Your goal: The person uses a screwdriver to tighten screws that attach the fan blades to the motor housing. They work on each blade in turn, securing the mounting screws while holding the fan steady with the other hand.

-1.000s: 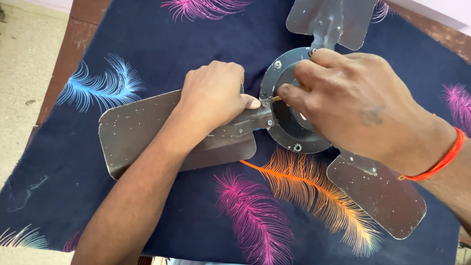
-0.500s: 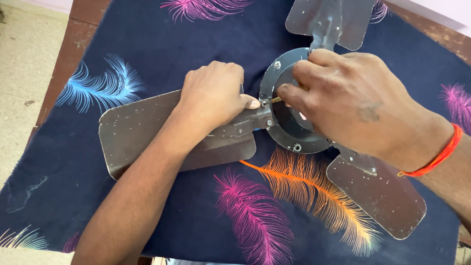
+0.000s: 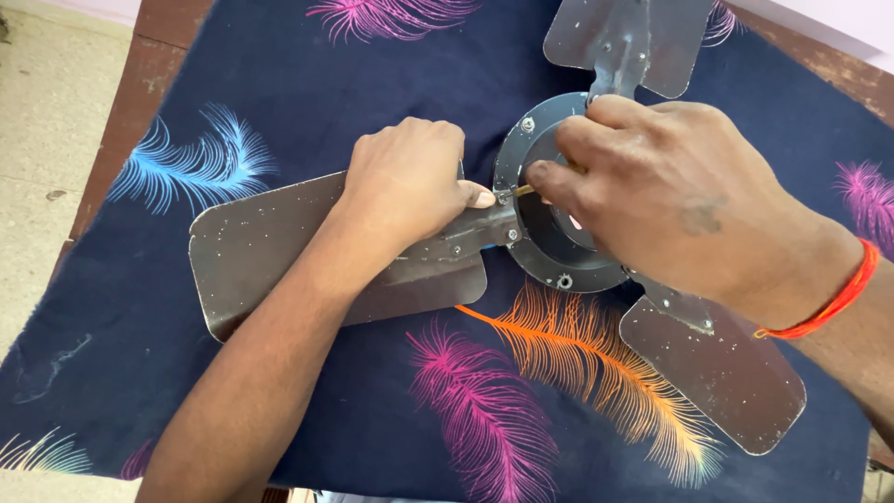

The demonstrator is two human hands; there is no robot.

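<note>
Our right hand (image 3: 670,200) pinches a thin, pale metal tool shaft (image 3: 526,189) between thumb and forefinger; only a short stub of it shows past the fingertips, and its tip meets a small screw at the edge of the round dark-grey metal fan hub (image 3: 559,265). The rest of that hand lies over the hub's centre and hides it. A red thread band (image 3: 833,298) circles our right wrist.

Our left hand (image 3: 405,182) is clenched, palm down, over the narrow metal bracket (image 3: 470,233) that joins the left brown, dust-speckled metal blade (image 3: 270,251) to the hub. Its thumb tip points at the same screw and lies just beside the tool's tip; we cannot tell whether they touch. Our left forearm crosses that blade from the lower left.

The fan lies flat with the hub a little right of the middle of the view. A second blade (image 3: 717,368) reaches toward the lower right, and a third blade (image 3: 633,37) runs off the top edge. More screws dot the hub's rim, one at its lower edge (image 3: 564,279) and one at its upper left (image 3: 528,122).

Everything rests on a dark navy cloth printed with blue, pink and orange feathers (image 3: 326,84). The cloth covers a worn reddish-brown wooden table (image 3: 126,102), whose edge shows at the upper left, with pale floor (image 3: 42,140) beyond.
</note>
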